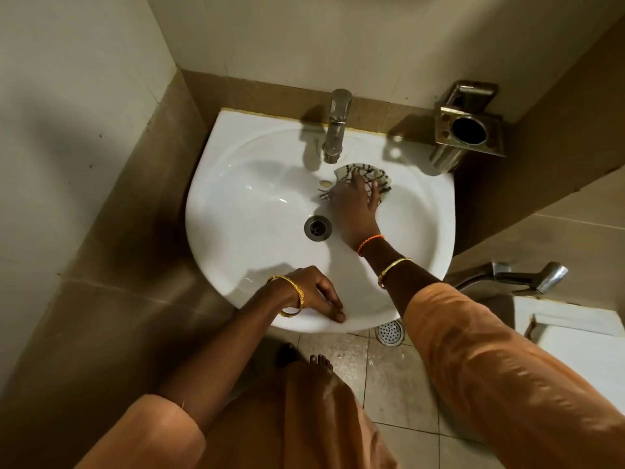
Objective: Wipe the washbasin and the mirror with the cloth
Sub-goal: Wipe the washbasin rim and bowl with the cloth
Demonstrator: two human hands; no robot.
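Washbasin [236,204] under wipe: my right hand [355,204] presses the cloth [378,176] flat, fingers spread, against the back wall below the tap [334,130]; left hand [313,292] braces, fingers resting on the front rim for balance.

Writing in the bathroom: one small mark, too fine to read.

From where I stand, the washbasin [257,184] bears a tiny dark printed mark on its back inner wall, just below the overflow hole [326,183] and beside the patterned cloth [365,179]; its letters are too small to make out.
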